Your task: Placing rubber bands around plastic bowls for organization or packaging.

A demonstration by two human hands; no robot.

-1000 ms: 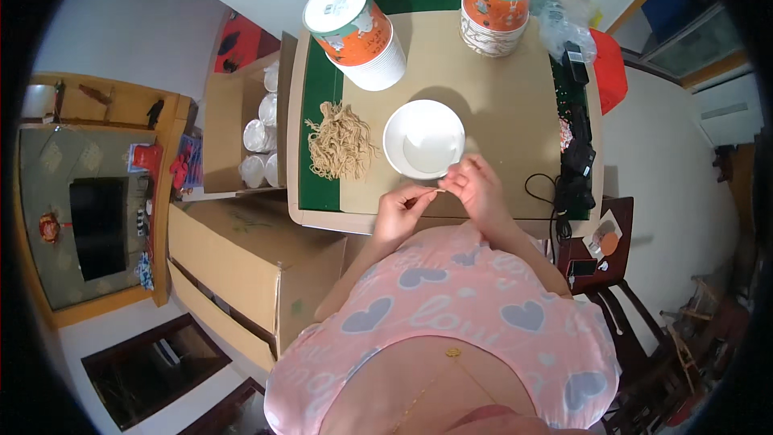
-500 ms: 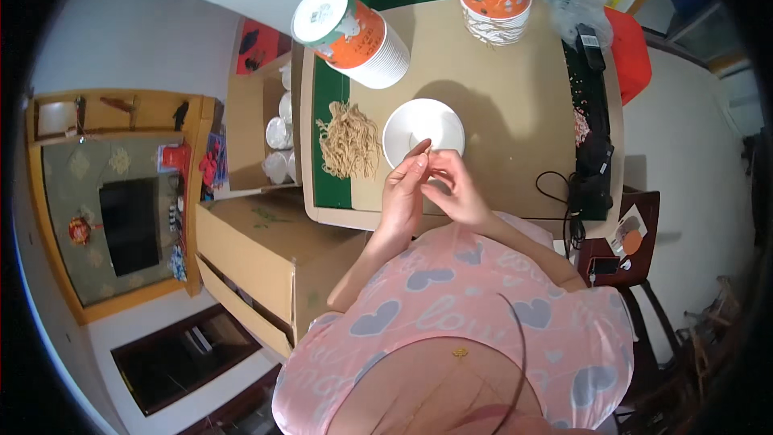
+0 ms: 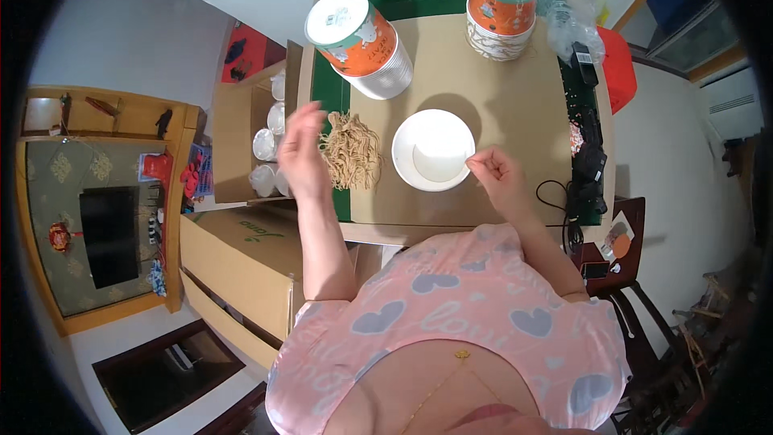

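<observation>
The bowl (image 3: 423,125), white and mouth upward, was placed at the front middle of a brown sheet (image 3: 519,109), by which most of the green surface (image 3: 423,5) was covered. At the right of its rim the right hand (image 3: 501,176) was positioned; its thumb and forefinger were brought together there, though whether the rim or something small was clamped between them could not be told. The left hand (image 3: 301,153) was raised over the left edge of the surface, its fingers loosely extended and slightly blurred. Just beside it, to the left of the bowl, a tangled heap of tan strings (image 3: 354,153) was laid, partly on the sheet and partly on the green.

Behind the heap a tall stack (image 3: 362,47) of upturned cups was seen, the top one patterned in orange and green, those beneath white. A second stack (image 3: 502,8), similarly topped, was set at the far right, with tan strands visible about its lower part. Along the right edge were arranged a clear bag (image 3: 570,18), black devices (image 3: 588,165) and a looped cable (image 3: 551,192).

Beyond the surface, an open carton (image 3: 233,129) of white-wrapped goods was located at the left, with a larger box (image 3: 241,254) in front of it. At the right a dark chair (image 3: 632,213) was visible, on which a phone (image 3: 595,271) was rested.
</observation>
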